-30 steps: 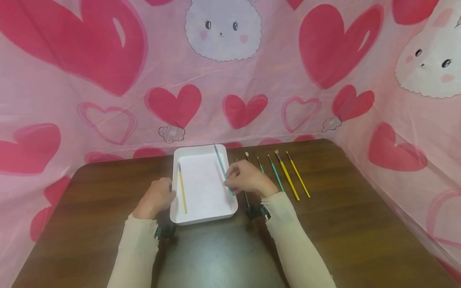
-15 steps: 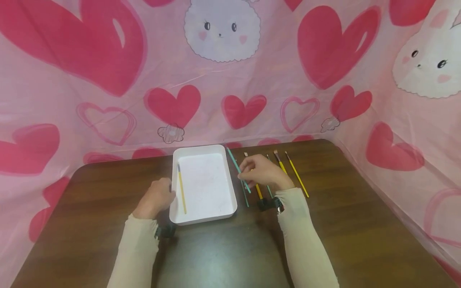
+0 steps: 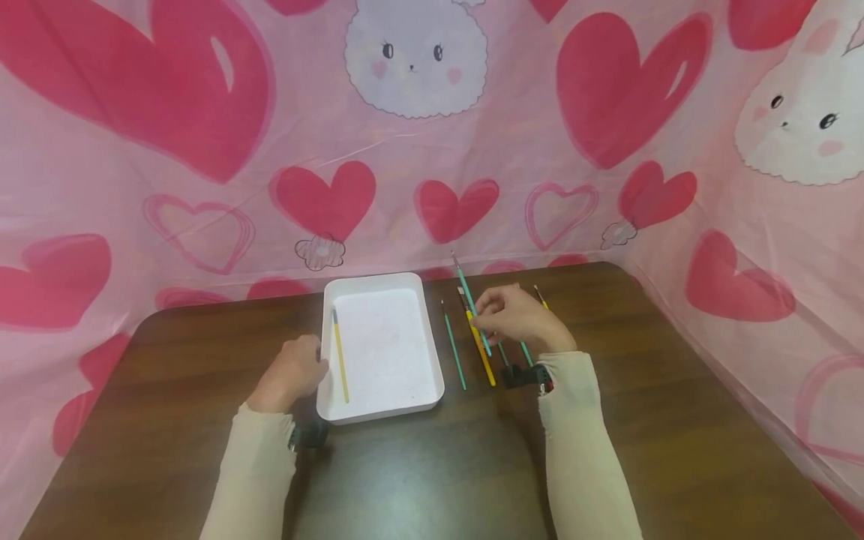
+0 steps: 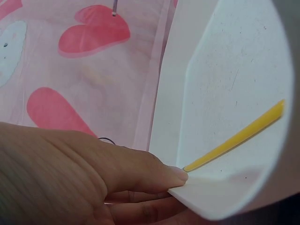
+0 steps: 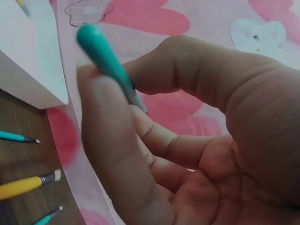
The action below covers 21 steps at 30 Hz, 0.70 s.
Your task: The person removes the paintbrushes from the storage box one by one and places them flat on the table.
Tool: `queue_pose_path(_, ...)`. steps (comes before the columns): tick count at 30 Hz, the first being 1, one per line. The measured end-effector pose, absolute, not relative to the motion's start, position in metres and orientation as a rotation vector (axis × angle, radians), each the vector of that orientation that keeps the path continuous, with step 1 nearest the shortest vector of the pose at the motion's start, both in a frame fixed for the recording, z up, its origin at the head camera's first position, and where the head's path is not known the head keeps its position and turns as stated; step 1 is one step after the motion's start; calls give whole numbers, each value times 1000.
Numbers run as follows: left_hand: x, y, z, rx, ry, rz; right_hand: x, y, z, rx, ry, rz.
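Note:
My left hand (image 3: 289, 371) grips the left side of a white tray (image 3: 435, 360); in the left wrist view its thumb (image 4: 164, 177) lies over the rim and the fingers are outside the wall. A thin yellow paintbrush (image 3: 340, 356) lies inside along the tray's left side. To the right of the tray, my right hand (image 3: 520, 316) pinches a teal paintbrush (image 3: 466, 291) between thumb and fingers. The brush is tilted above the table, bristles pointing away from me. Its rounded handle end (image 5: 101, 51) faces the camera in the right wrist view.
Right of the tray lie a teal brush (image 3: 455, 351) and a broad yellow brush (image 3: 484, 361). More brushes are partly hidden under the right hand, including a thin yellow one (image 3: 542, 296). A pink heart-printed sheet (image 3: 526, 127) hangs behind the brown table (image 3: 391, 480).
My right hand has carried the teal brush rightward from over the tray to above the row of brushes. The left hand has stayed on the tray's side.

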<state>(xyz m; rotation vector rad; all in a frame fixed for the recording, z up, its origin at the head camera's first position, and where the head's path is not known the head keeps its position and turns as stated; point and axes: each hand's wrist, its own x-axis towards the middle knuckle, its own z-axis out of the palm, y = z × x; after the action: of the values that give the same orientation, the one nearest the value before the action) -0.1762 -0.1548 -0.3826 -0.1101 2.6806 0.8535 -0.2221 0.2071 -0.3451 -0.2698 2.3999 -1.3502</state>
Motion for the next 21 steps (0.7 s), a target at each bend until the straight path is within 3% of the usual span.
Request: queue_pose_path(21,-174,-154,-383,-113,2676,855,-220,259,-348,-151,2474,-1345)
